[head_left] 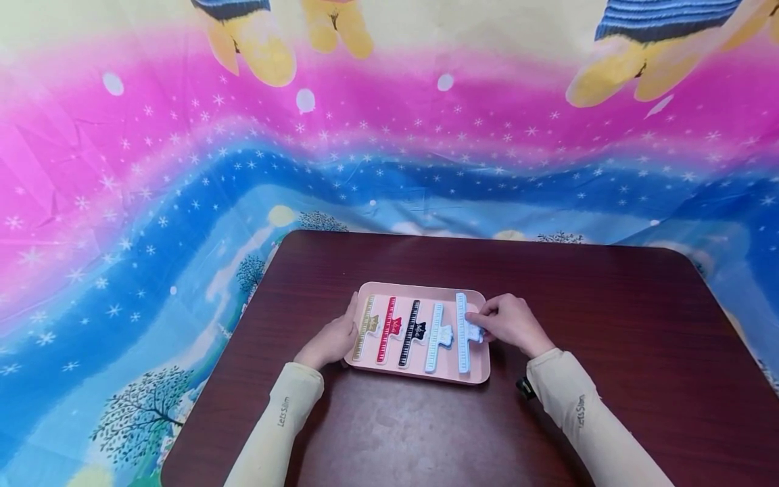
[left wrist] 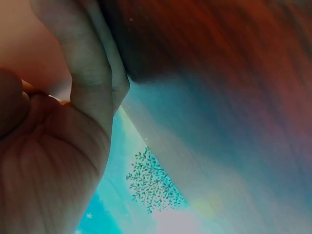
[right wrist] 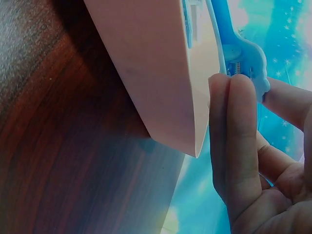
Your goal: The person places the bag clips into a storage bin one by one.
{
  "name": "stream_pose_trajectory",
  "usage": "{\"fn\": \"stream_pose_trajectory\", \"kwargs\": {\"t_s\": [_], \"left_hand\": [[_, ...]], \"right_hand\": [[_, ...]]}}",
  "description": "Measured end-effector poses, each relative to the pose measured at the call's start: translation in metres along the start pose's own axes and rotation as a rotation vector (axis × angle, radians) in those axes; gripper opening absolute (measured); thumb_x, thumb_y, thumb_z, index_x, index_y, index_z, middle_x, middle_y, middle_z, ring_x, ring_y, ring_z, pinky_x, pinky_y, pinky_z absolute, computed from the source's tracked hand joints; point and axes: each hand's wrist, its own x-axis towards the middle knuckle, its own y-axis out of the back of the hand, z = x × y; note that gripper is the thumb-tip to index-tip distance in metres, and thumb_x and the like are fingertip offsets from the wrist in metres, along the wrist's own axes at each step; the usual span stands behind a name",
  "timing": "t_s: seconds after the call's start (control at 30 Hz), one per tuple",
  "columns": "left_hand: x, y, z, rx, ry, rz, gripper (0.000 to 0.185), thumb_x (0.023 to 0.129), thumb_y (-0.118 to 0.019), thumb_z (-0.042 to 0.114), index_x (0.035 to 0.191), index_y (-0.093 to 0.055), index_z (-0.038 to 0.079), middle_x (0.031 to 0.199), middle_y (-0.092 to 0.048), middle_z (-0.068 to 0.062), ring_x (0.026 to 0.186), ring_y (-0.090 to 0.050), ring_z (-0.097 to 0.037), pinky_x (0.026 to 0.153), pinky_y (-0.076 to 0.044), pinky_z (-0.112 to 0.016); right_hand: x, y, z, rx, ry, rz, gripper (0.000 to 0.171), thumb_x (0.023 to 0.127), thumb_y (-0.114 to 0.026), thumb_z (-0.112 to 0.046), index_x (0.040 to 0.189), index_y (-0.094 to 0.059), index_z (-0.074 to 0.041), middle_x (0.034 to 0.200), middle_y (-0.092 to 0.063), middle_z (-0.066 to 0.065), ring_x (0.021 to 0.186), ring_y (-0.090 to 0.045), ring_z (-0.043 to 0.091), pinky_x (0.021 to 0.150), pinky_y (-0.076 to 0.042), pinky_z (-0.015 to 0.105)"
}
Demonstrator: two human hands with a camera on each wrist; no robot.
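Both forearms reach in from the bottom edge in pale yellow sleeves, angled toward each other over the dark wooden table (head_left: 608, 318). The right hand (head_left: 511, 325) sits at the right side of the pink tray (head_left: 420, 370), knuckles up, fingers curled in on the handle of the light blue clip (head_left: 464, 331). From the right wrist view it's a pinch: two fingertips (right wrist: 234, 97) pressed together on the near side of the clip's spring end, another finger on the far side, the tray wall just beside them. The left hand (head_left: 331, 341) lies against the tray's left edge, fingers laid along the rim and close together; whether it grips the rim or only rests there, I cannot tell.

The left wrist view is mostly palm and one finger, very close and blurred, with the table edge and a patch of blue cloth with a tree print behind; the tray barely shows there. In the right wrist view the tray is cut off at the top, and only the blue clip's end peeks over its wall.

Inside the tray, five long clips lie side by side in a row: gold clip (head_left: 365, 327) at the left, then red clip (head_left: 387, 329), black clip (head_left: 410, 333), pale blue clip (head_left: 435, 328), and the light blue one at the far right, under the right hand. Behind the table hangs a bright pink-and-blue cloth (head_left: 182, 169) scattered with stars.
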Motion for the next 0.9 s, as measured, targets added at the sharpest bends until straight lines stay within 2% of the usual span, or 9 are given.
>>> {"fn": "stream_pose_trajectory", "kwargs": {"t_s": [0.17, 0.4, 0.63, 0.8, 0.9], "left_hand": [[-0.001, 0.001, 0.001, 0.002, -0.001, 0.003, 0.067, 0.108, -0.036, 0.013, 0.166, -0.004, 0.003, 0.148, -0.053, -0.030, 0.119, -0.062, -0.031, 0.111, -0.046, -0.048], [0.000, 0.000, -0.001, -0.010, 0.009, -0.005, 0.068, 0.109, -0.035, 0.016, 0.167, -0.002, 0.006, 0.140, -0.059, -0.027, 0.097, -0.068, -0.029, 0.098, -0.052, -0.046], [-0.001, 0.001, 0.001, 0.000, 0.017, -0.009, 0.068, 0.109, -0.035, 0.017, 0.167, -0.001, 0.007, 0.148, -0.054, -0.027, 0.117, -0.062, -0.031, 0.108, -0.047, -0.047], [-0.001, 0.001, 0.001, -0.003, 0.016, -0.007, 0.068, 0.109, -0.035, 0.016, 0.167, -0.002, 0.007, 0.146, -0.055, -0.027, 0.115, -0.063, -0.032, 0.105, -0.049, -0.046], [-0.001, 0.001, 0.000, 0.001, 0.004, -0.004, 0.068, 0.108, -0.035, 0.016, 0.167, -0.002, 0.005, 0.147, -0.055, -0.028, 0.117, -0.063, -0.032, 0.107, -0.048, -0.048]], "right_hand": [[0.000, -0.001, -0.001, -0.006, -0.007, -0.008, 0.030, 0.093, -0.078, -0.034, 0.097, -0.080, -0.004, 0.085, -0.073, 0.008, 0.064, -0.070, 0.015, 0.066, -0.060, 0.035], [-0.002, -0.002, 0.001, -0.017, -0.008, 0.009, 0.025, 0.093, -0.078, -0.026, 0.101, -0.078, -0.002, 0.084, -0.073, 0.009, 0.062, -0.069, 0.013, 0.063, -0.059, 0.031], [-0.005, 0.005, 0.003, -0.048, 0.000, 0.031, 0.023, 0.094, -0.077, -0.024, 0.102, -0.077, -0.002, 0.079, -0.072, 0.007, 0.063, -0.069, 0.013, 0.062, -0.058, 0.030], [-0.006, 0.009, 0.005, -0.067, 0.019, 0.047, 0.023, 0.094, -0.077, -0.025, 0.100, -0.077, -0.003, 0.077, -0.072, 0.007, 0.062, -0.068, 0.013, 0.063, -0.056, 0.030], [-0.006, 0.010, 0.005, -0.065, 0.022, 0.046, 0.023, 0.094, -0.077, -0.025, 0.101, -0.077, -0.003, 0.079, -0.073, 0.008, 0.062, -0.069, 0.013, 0.063, -0.056, 0.029]]}}
